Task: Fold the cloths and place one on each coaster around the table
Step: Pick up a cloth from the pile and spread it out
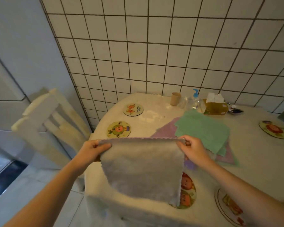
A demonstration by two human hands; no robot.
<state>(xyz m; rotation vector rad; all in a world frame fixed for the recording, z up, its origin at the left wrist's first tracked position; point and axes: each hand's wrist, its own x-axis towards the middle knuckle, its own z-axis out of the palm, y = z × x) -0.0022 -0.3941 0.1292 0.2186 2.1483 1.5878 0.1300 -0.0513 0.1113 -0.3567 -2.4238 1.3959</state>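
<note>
White tiles stand behind the table [252,154]. Both hands, left hand [93,149] and right hand [193,149], pinch the grey cloth [142,169] by its top corners, hanging above a coaster [188,190]. Bring the corners together evenly.
</note>
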